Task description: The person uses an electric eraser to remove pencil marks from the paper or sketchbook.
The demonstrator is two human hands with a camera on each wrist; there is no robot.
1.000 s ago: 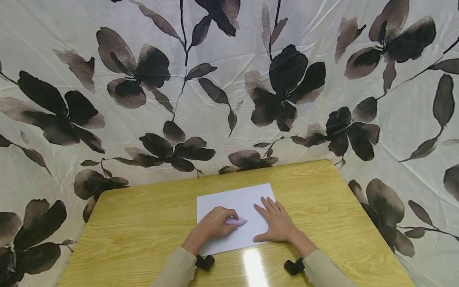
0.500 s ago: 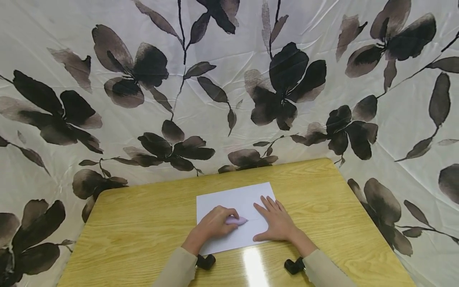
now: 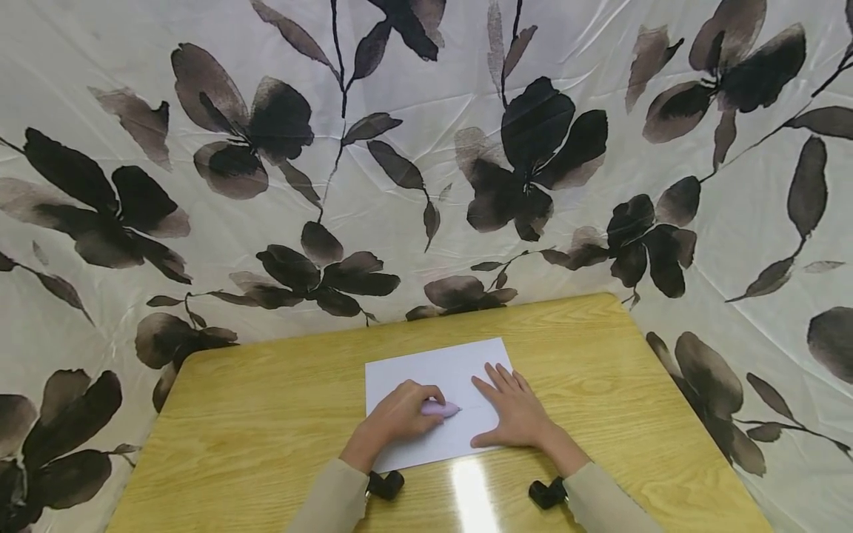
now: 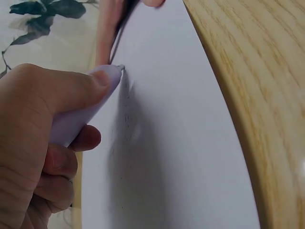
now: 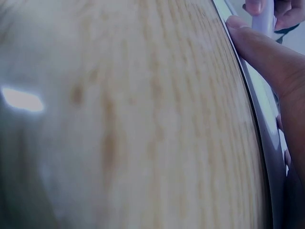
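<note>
A white sheet of paper [image 3: 426, 370] lies at a slight slant on the wooden table. My left hand [image 3: 397, 411] grips a thick lavender pen-shaped tool [image 3: 448, 409] with a short thin tip; its exact kind is unclear. In the left wrist view the thumb presses along the tool [image 4: 74, 121], and the tip [image 4: 122, 67] is at the paper. Small specks and faint marks show on the paper below the tip. My right hand [image 3: 516, 414] lies flat with spread fingers on the sheet's right part. Its thumb [image 5: 262, 52] rests near the paper's edge in the right wrist view.
The wood-grain table [image 3: 266, 414] extends around the sheet, with a bright light reflection [image 3: 474, 492] near the front. A white cloth with dark flowers [image 3: 413, 185] hangs behind and beside it. Black wrist devices [image 3: 386, 485] sit at both cuffs.
The head view shifts very slightly. Both hands, the lavender tool and the paper stay in almost the same places.
</note>
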